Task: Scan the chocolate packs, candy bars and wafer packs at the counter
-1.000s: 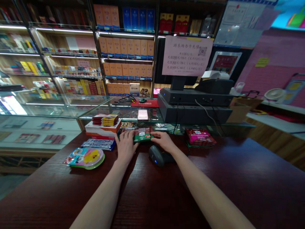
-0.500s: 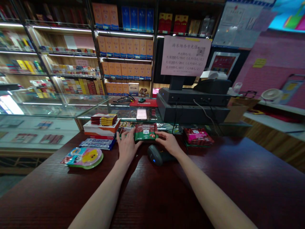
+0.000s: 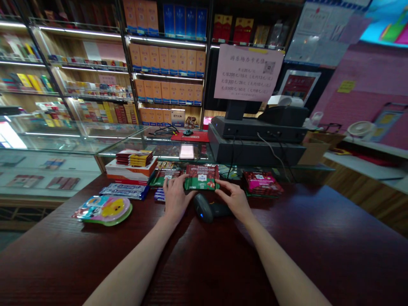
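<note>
Between my two hands a red and green chocolate packet [image 3: 202, 177], with almond wording on it, is held up with its front toward me. My left hand [image 3: 175, 195] grips its left edge, and my right hand [image 3: 234, 197] pinches its right edge. A black barcode scanner [image 3: 204, 208] with a blue light lies on the counter just below the packet, its handle partly behind my right hand. Left of the held packet, similar green packets [image 3: 165, 177] lie partly behind my left hand, beside some purple wrappers [image 3: 160, 195].
Red and pink packets [image 3: 262, 182] are stacked at right. On the left are blue wrapped bars [image 3: 124, 191], a colourful toy-like pack [image 3: 105, 209] and small packets [image 3: 134, 158] on a white-orange box [image 3: 130, 171]. The cash register base [image 3: 255, 148] stands behind, on the glass case.
The held packet has moved right and nearer, and both hands have shifted right with it. Green packets and purple wrappers now show more at its left. The view has shifted slightly.
</note>
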Tool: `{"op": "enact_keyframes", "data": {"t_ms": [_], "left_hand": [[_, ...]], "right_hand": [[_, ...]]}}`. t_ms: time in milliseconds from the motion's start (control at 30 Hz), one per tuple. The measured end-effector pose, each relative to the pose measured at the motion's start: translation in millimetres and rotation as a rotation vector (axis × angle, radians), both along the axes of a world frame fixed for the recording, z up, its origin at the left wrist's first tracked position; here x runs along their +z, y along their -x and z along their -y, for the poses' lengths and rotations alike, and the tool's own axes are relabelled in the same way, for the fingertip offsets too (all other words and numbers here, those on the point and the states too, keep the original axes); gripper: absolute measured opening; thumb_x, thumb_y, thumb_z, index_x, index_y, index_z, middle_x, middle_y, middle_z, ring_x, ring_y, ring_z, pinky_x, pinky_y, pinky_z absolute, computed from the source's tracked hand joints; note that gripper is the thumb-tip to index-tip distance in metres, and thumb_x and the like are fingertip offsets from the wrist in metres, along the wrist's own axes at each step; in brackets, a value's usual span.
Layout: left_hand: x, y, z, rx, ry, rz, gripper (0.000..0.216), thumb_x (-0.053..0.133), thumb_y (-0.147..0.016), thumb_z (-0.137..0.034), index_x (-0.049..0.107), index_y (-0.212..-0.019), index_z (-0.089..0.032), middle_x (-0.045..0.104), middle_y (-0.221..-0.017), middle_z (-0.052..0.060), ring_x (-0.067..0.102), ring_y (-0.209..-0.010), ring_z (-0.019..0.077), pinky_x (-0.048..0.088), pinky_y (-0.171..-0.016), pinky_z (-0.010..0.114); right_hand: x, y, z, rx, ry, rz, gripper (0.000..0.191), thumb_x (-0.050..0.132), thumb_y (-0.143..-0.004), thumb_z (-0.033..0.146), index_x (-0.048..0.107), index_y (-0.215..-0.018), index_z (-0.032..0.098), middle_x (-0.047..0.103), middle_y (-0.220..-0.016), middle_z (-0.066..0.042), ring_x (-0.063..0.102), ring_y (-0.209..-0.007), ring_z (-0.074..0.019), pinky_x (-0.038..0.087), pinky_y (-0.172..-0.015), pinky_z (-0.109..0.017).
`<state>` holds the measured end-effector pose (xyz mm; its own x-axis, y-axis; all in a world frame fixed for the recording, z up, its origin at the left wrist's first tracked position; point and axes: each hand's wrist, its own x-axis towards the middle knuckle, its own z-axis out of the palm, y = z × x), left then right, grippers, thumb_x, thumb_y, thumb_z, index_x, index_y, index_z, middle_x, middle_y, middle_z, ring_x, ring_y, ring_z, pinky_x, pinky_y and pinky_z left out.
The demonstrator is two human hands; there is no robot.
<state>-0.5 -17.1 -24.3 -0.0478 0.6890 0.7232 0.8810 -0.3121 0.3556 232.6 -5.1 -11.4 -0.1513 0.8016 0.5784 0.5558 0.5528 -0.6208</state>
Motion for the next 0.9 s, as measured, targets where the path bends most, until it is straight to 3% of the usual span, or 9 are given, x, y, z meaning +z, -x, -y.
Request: {"op": "enact_keyframes", "data": {"t_ms": [233, 467, 900], "left_hand": [[-1.0, 0.8, 0.7, -0.088, -0.018, -0.022, 0.039, 0.075, -0.084, -0.028, 0.062, -0.12, -0.027, 0.071, -0.112, 0.004, 0.058, -0.114, 0.0272, 0.02, -0.121, 0.057], [-8.3, 5.9, -3.2, -0.178, -0.003, -0.035, 0.043, 0.069, -0.087, -0.019, 0.063, -0.129, -0.029, 0.071, -0.118, 0.004, 0.058, -0.117, 0.0254, 0.019, -0.121, 0.059], [-10.8, 12.8, -4.7, -0.221, -0.038, -0.082, 0.044, 0.066, -0.088, -0.019, 0.065, -0.13, -0.031, 0.073, -0.118, 0.004, 0.06, -0.116, 0.0253, 0.023, -0.121, 0.061]], "right_hand": [[-3.8, -2.7, 1.1, -0.007, 0.003, -0.024, 0.034, 0.067, -0.087, 0.031, 0.073, -0.121, 0.029, 0.076, -0.12, -0.005, 0.069, -0.111, -0.026, 0.051, -0.102, -0.044], [-7.2, -8.7, 2.5, 0.008, 0.023, -0.02, 0.037, 0.066, -0.087, 0.031, 0.07, -0.124, 0.027, 0.074, -0.123, -0.004, 0.069, -0.114, -0.0252, 0.049, -0.105, -0.044], [-12.7, -14.7, 3.5, -0.035, -0.217, 0.151, 0.044, 0.053, -0.09, 0.012, 0.067, -0.129, 0.028, 0.071, -0.129, -0.006, 0.066, -0.12, -0.023, 0.051, -0.101, -0.043]]}}
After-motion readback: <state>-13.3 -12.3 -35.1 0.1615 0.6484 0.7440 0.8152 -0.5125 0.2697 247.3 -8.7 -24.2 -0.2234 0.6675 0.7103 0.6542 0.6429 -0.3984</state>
